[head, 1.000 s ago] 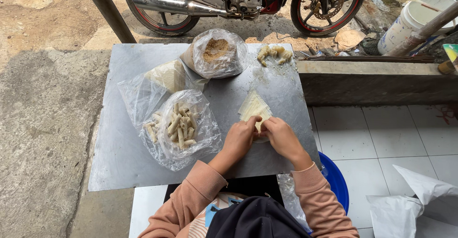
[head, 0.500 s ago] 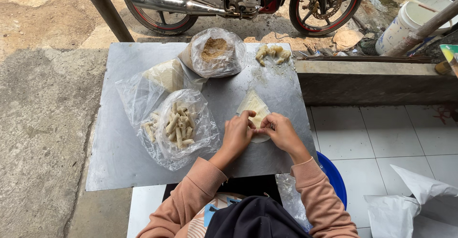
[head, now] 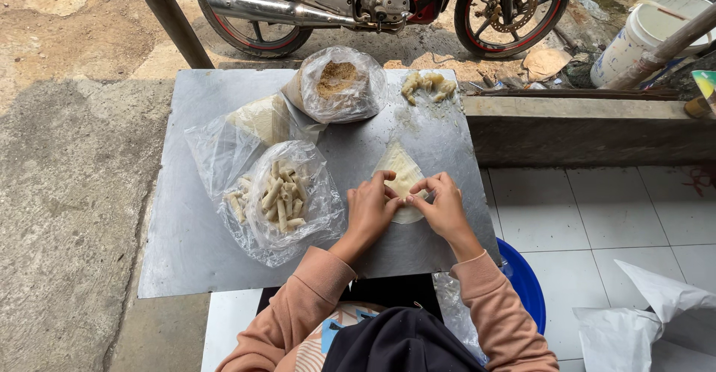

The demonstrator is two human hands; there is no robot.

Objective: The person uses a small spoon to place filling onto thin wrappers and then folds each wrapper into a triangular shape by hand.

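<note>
A thin pale wrapper sheet (head: 401, 168) lies on the grey metal tabletop (head: 186, 245), its far corner pointing away from me. My left hand (head: 371, 206) and my right hand (head: 441, 206) both pinch the near edge of this sheet, fingertips almost meeting, folding it over. What sits under the fold is hidden by my fingers. To the left of my left hand lies a clear plastic bag with several finished pale rolls (head: 277, 195).
A bag of brown crumbs (head: 339, 83) and a bag of stacked wrappers (head: 257, 118) stand at the back of the table, with several pale pieces (head: 426, 85) at the far right. A motorbike (head: 373, 3), white bucket (head: 649, 33), blue basin (head: 526, 286) and concrete ledge (head: 589, 122) surround it.
Both hands have shifted slightly toward me along the wrapper and closed in on its near edge; more of the wrapper's far corner shows.
</note>
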